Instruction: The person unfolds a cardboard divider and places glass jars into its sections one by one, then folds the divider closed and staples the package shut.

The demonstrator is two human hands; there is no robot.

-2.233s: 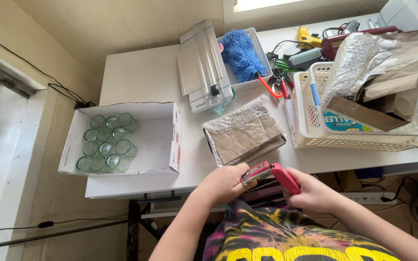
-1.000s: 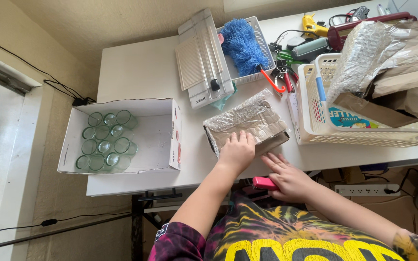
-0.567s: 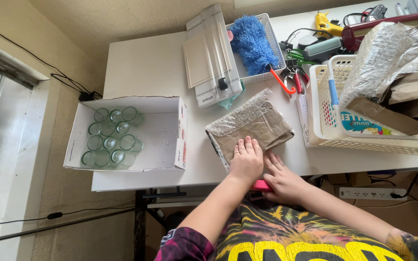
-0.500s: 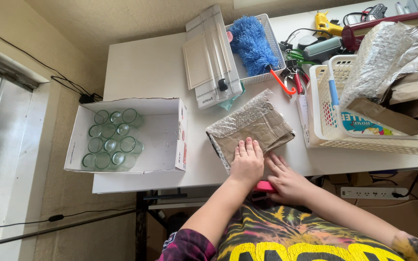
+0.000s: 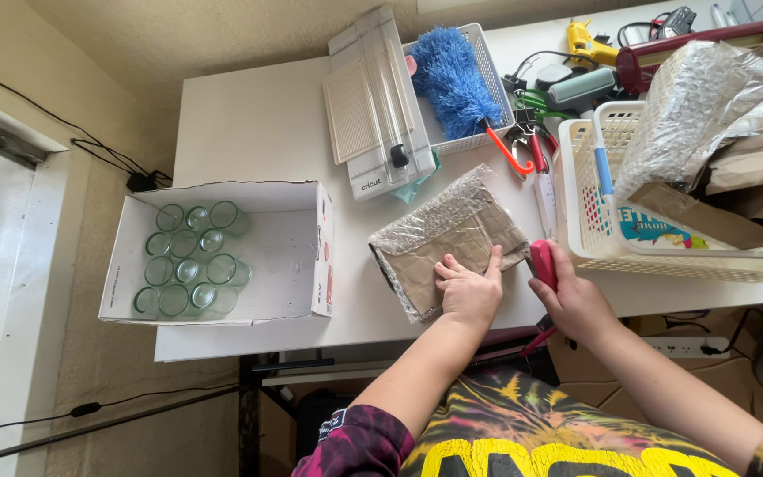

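My left hand [image 5: 468,290] lies flat on the wrapped bundle [image 5: 446,238], fingers close together, pressing it onto the white table [image 5: 258,124]. My right hand [image 5: 573,299] wraps tight around the red tape holder [image 5: 542,263], just beside the bundle.

A white box [image 5: 222,252] of green glasses [image 5: 189,269] sat on the white table [image 5: 258,124]. Farther back lay a paper trimmer [image 5: 373,106], a blue duster [image 5: 457,79] in a tray, and a white basket [image 5: 593,203] of wrapping.
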